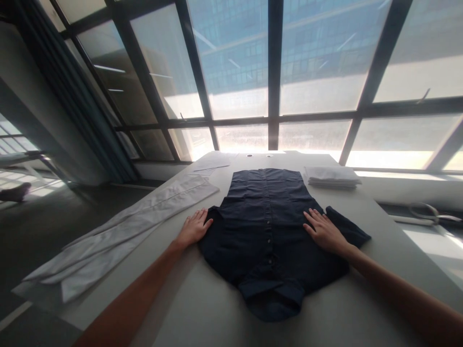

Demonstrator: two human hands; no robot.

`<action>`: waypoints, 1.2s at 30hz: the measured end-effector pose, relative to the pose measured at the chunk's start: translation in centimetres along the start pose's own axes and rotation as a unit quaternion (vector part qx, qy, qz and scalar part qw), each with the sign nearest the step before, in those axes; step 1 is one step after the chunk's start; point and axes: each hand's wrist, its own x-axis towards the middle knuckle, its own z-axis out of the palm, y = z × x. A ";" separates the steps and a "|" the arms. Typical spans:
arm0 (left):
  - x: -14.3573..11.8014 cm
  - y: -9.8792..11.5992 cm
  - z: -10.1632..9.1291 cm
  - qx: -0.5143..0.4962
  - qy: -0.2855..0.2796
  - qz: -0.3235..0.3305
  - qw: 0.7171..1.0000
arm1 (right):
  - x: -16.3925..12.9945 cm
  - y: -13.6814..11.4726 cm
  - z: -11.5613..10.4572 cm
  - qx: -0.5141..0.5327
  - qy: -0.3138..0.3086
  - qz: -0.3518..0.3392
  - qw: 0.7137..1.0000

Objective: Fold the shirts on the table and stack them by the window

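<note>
A dark navy button-up shirt (249, 226) lies front side up on the white table (173, 308), its collar towards me and its hem towards the window. Flat on the shirt's left edge rests my left hand (195, 226), fingers stretched out. My right hand (323, 231) lies on the right side of the shirt, palm down with the fingers spread. Beyond that hand the right sleeve (347, 226) sticks out sideways. The left sleeve is not clearly visible; it may be tucked in or under. Neither hand grips the cloth.
Pale garments (137, 226) lie along the table's left side, overhanging its edge. A folded stack of white cloth (333, 176) sits at the far right. Large windows (238, 62) stand behind the table. A dark curtain (72, 86) hangs at left; someone's shoe (16, 192) shows at far left.
</note>
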 end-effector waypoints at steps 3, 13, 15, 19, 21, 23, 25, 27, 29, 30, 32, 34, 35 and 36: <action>0.0 -1.5 -0.6 -0.010 0.049 -0.014 0.999 | 0.0 0.0 0.1 0.004 0.006 -0.001 1.000; -0.4 -4.7 -3.7 -0.261 0.031 -0.152 0.953 | 0.2 0.3 0.7 0.012 0.020 0.005 1.000; -0.6 -4.1 -4.0 -0.297 -0.010 -0.151 0.943 | 0.2 0.2 0.6 0.007 0.017 0.008 1.000; -1.0 -2.8 -4.9 -0.382 -0.036 -0.141 0.913 | 0.1 0.0 0.4 -0.003 0.011 0.009 1.000; -1.2 -2.0 -5.4 -0.453 -0.022 -0.143 0.880 | 0.1 -0.1 0.3 -0.005 0.014 0.007 1.000; -1.4 -1.1 -5.8 -0.522 -0.004 -0.140 0.841 | 0.1 -0.1 0.3 -0.002 0.017 0.006 1.000; -1.7 0.2 -6.0 -0.570 0.013 -0.120 0.813 | 0.2 -0.1 0.3 0.002 0.017 0.006 1.000; -2.0 1.7 -6.0 -0.599 0.004 -0.068 0.798 | 0.2 -0.1 0.3 0.005 0.016 0.007 1.000; -2.2 3.2 -5.7 -0.610 -0.033 0.003 0.792 | 0.2 -0.1 0.3 0.006 0.017 0.006 1.000; -2.2 4.0 -5.5 -0.599 -0.039 0.032 0.799 | 0.2 0.0 0.4 0.007 0.017 0.006 1.000; -2.1 5.2 -4.5 -0.536 -0.001 0.071 0.842 | 0.2 0.0 0.4 0.008 0.020 0.004 1.000; -1.8 6.0 -3.2 -0.430 0.068 0.103 0.894 | 0.2 0.0 0.4 0.010 0.027 0.003 1.000; -1.6 6.3 -2.5 -0.375 0.090 0.126 0.914 | 0.2 0.0 0.4 0.011 0.030 0.002 0.999; -1.4 6.5 -1.8 -0.320 0.093 0.152 0.931 | 0.2 0.0 0.4 0.010 0.032 0.001 0.999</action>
